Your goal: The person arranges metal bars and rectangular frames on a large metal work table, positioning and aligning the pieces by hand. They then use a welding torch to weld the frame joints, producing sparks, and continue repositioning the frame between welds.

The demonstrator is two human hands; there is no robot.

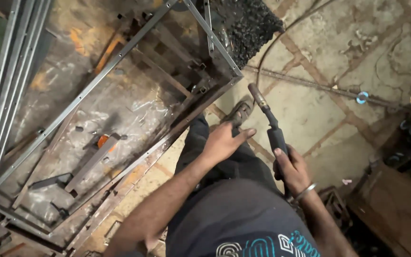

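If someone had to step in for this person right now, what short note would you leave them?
Right hand: closed around the grip of the welding torch, tip pointing up and away, toward the corner of the metal frame, not touching it.
Left hand: holds nothing, hovers over the person's dark-trousered leg beside the frame's near edge.
Things: the frame lies on a work table with loose metal strips inside it. The torch's cable runs off across the stone floor.
Done: frame bars look laid out in a rectangle; whether joints are welded I cannot tell.
Left: no arc or spark showing; the torch is off the metal.
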